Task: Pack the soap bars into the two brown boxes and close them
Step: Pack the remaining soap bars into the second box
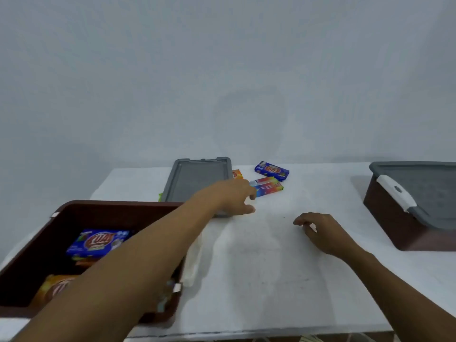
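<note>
Soap bars w/ bright wrappers are the matter here: three lie loose on the white counter, all just beyond the left hand. The multicolour bar is nearest, its left end touching or almost touching the left fingers; the blue bar lies a bit further behind it, and an orange bar shows only partly, behind the hand and beside the grey lid. More bars are packed already in the open brown box, which stands near the left forearm: one blue, one orange, the rest is hidden by the arm.

Step in hand, I judge: picking the next loose bar for the open box. Left fingers are loosely spread, thumb apart from the others, and hold nothing yet. Right hand rests on the counter, fingers half curled, empty, well apart from the bars.

Next move probably needs the fingers to close on the multicolour bar across its narrow sides, then carry it back to the open box. The wrappers look glossy, so prob. a bit slippery. The second brown box, far to the right of the right hand, has its grey lid on already w/ a white clasp.
</note>
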The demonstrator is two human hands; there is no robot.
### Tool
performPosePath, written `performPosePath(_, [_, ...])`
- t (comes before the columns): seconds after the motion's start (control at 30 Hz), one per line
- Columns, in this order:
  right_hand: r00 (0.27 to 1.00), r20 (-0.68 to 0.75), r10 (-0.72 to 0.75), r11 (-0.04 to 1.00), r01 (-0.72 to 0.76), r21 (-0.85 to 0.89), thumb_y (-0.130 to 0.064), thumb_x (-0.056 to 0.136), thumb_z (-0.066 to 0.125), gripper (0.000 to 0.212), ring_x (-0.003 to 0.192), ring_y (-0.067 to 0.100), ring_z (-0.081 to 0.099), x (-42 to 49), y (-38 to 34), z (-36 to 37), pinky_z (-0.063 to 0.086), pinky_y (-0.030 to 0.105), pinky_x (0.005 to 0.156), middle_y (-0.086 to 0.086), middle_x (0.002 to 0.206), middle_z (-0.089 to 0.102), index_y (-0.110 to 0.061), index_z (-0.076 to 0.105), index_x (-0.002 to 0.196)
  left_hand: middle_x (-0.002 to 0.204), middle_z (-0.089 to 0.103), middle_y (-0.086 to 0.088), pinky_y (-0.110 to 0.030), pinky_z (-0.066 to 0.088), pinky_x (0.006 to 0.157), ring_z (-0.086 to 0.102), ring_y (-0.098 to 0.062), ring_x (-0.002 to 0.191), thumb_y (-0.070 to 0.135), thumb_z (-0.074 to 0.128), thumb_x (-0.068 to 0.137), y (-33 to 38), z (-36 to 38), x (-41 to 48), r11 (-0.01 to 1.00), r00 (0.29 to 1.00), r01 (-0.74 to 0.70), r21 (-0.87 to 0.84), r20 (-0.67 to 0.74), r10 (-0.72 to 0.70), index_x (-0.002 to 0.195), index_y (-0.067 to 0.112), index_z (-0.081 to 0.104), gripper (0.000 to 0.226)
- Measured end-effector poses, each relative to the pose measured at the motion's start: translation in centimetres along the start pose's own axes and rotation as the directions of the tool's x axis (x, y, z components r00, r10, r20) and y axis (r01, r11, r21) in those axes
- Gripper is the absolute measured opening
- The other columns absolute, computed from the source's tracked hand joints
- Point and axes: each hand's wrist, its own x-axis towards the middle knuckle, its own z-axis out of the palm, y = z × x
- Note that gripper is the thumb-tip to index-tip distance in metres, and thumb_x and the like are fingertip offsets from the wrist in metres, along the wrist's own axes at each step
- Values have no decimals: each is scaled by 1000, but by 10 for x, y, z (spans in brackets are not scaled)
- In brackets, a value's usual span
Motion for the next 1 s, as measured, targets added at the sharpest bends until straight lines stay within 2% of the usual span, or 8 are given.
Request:
performPosePath(0.17, [1000, -18, 21, 999, -20, 33, -1, 93, 48, 33, 102, 13, 55, 32, 40, 1, 41, 21, 90, -4, 113, 63, -21, 67, 111, 153, 32, -10, -45, 35, 106, 32, -29, 137, 46, 52, 95, 22, 35, 72, 991, 991, 116, 67, 63, -120, 148, 18, 32, 63])
performPosePath(0.27, [999, -29, 37, 999, -35, 40, -4, 94, 47, 35, 112, 13, 49, 56, 50, 4, 39, 24, 98, -1, 126, 58, -22, 63, 118, 162, 7, -8, -50, 21, 115, 8, -30, 148, 47, 49, 95, 27, 67, 96, 974, 974, 224, -44, 38, -222, 153, 15, 16, 74])
performPosePath(0.33, [998, -34, 60, 998, -58, 39, -6, 94, 48, 35, 123, 17, 45, 74, 53, 3, 36, 32, 107, 1, 135, 53, -22, 60, 123, 162, 5, -7, -47, 14, 118, 4, -29, 149, 49, 44, 96, 36, 91, 102, 953, 960, 269, -140, -45, -277, 153, 15, 11, 74])
performPosePath(0.5, [991, -61, 118, 992, -115, 49, -12, 94, 52, 41, 133, 18, 37, 119, 54, -3, 32, 38, 111, -1, 146, 43, -25, 51, 132, 150, 26, -5, -38, 23, 114, 24, -25, 139, 54, 39, 95, 44, 124, 101, 934, 866, 309, -180, -353, -355, 147, 25, 30, 60])
performPosePath(0.67, [998, -22, 52, 998, -53, -31, -11, 94, 50, 54, 141, 19, 25, 161, 51, -9, 32, 44, 109, -2, 156, 27, -23, 36, 145, 153, 23, 1, -31, 37, 109, 29, -17, 137, 53, 48, 93, 36, 127, 107, 897, 849, 279, -343, -349, -397, 146, 30, 32, 60])
performPosePath(0.8, [993, 112, -41, 981, 61, -184, -13, 97, 40, 64, 148, 17, 5, 176, 48, -3, 22, 44, 113, -7, 162, 9, -27, 13, 154, 151, 37, 0, -28, 36, 110, 36, -15, 135, 43, 32, 102, 37, 123, 104, 865, 830, 244, -438, -367, -420, 148, 23, 32, 51])
performPosePath(0.9, [999, -13, -45, 952, 39, -304, -21, 97, 39, 57, 142, 21, 17, 168, 54, 8, 24, 45, 109, -3, 157, 21, -24, 21, 152, 136, 55, -3, -31, 48, 100, 54, -18, 121, 35, 32, 103, 37, 114, 98, 780, 746, 257, -571, -395, -535, 143, 18, 40, 44])
performPosePath(1.0, [996, -83, -33, 951, 6, -310, -20, 94, 46, 51, 133, 23, 26, 162, 53, 9, 26, 43, 105, 3, 145, 31, -21, 35, 144, 125, 58, -4, -35, 56, 89, 59, -19, 111, 25, 49, 99, 37, 112, 93, 740, 693, 208, -640, -438, -573, 136, 14, 46, 39])
